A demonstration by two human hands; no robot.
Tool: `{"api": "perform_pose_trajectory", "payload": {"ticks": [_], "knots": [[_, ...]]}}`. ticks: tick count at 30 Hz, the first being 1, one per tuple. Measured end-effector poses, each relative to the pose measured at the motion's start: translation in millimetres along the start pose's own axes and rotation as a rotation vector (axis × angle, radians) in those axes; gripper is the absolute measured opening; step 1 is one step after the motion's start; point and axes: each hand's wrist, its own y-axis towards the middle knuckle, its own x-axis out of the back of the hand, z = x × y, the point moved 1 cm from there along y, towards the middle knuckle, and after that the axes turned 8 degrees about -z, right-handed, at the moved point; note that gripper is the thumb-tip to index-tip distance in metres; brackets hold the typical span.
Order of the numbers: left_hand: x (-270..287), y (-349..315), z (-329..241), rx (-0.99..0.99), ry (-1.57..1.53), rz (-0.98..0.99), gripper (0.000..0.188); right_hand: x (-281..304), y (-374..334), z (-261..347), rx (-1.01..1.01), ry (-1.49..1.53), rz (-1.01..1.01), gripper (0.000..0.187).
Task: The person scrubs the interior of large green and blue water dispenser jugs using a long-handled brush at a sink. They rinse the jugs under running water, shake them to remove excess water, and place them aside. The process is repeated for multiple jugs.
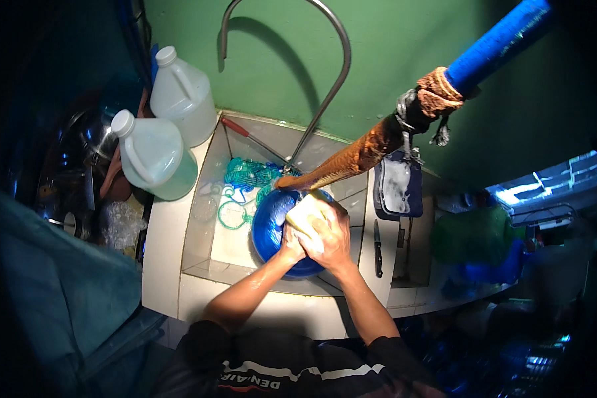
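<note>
Both hands are together over a round blue basin [262, 229] that sits in the sink. A pale yellow, soapy sponge [305, 211] is pressed between them. My right hand [331, 235] wraps over its right side, fingers bent and wet with suds. From the lower left, my left hand [292, 247] closes against its underside, most of its fingers hidden. The basin holds shiny liquid or suds. Just left of it in the sink lie a green mesh bundle [249, 172] and a green ring-shaped item [232, 215].
A brown wrapped pipe [358, 152] slants from a blue pipe [497, 46] down beside the basin. A curved metal faucet [341, 66] rises behind. Two white jugs [156, 159] [182, 99] stand left. At right are a dark tray with suds [398, 186] and a black-handled knife [378, 255].
</note>
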Motion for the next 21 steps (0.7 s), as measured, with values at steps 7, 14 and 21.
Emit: {"api": "perform_pose_trajectory", "payload": {"ticks": [7,14,21], "knots": [[-6.7,-1.7,-43.8,-0.319,0.053,0.125,0.037,7.5,8.8,-38.8,-0.526,0.361,0.118,0.036],[22.8,5.5,-8.7,-0.176,-0.114,0.622,0.062,-68.6,-24.8,-161.9,-0.184,0.216,0.472,0.034],[26.6,2.3,-47.0,-0.110,-0.141,-0.363,0.052,-39.4,-31.5,-64.2,-0.173,0.267,0.311,0.047]]}}
